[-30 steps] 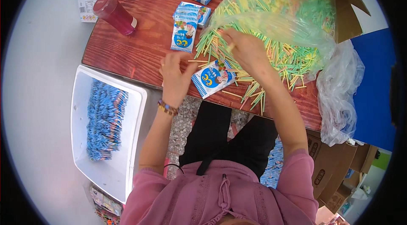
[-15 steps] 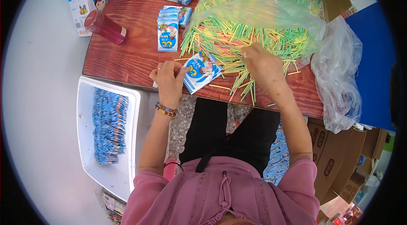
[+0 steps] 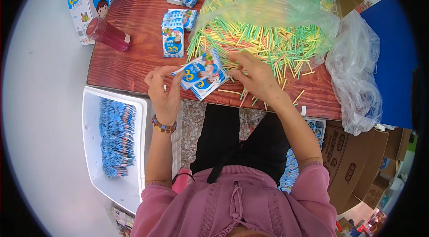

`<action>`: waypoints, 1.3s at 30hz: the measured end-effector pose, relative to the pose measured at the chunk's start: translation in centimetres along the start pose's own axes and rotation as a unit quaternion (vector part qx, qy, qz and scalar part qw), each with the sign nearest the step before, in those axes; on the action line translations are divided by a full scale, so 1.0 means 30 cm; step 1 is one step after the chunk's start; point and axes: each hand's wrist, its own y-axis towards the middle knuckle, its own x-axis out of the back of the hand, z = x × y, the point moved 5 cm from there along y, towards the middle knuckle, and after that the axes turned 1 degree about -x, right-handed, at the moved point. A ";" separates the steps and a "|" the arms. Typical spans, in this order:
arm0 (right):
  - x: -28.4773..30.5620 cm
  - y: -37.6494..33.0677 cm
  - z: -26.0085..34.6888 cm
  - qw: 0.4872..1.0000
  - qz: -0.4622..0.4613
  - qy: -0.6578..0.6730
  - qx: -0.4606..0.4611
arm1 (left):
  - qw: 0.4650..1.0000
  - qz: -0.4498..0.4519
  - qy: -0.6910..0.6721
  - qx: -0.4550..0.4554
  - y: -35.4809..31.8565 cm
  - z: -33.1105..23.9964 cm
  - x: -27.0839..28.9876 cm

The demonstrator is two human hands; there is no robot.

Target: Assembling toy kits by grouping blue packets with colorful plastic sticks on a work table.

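Observation:
My left hand (image 3: 163,92) pinches the left end of a blue-and-white candy packet (image 3: 201,68), tilted and raised a little. Under it a second packet (image 3: 208,86) lies at the table's front edge, partly covered. My right hand (image 3: 257,78) is beside the packets' right side, thumb and index finger apart, the thumb tip close to the lower packet; I cannot tell whether it touches. Behind and beside that hand spreads a heap of thin yellow, green and pink sticks (image 3: 250,36), spilling from a clear plastic bag (image 3: 286,7).
Smaller stacks of packets (image 3: 173,40) lie on the red-brown table (image 3: 143,36). A jar of pink liquid (image 3: 108,34) lies at the left. Below left is a white tub (image 3: 87,138) holding rows of packets. A crumpled plastic bag (image 3: 355,76) hangs over the right edge, near cartons (image 3: 353,161).
My left hand has lifted one packet off another and moved slightly left. My right hand has come from the stick heap left to the packets.

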 end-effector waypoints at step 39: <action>0.107 -0.193 -0.040 0.959 -0.048 0.276 0.040 | 0.789 0.058 -0.495 0.360 -0.150 -0.081 -0.330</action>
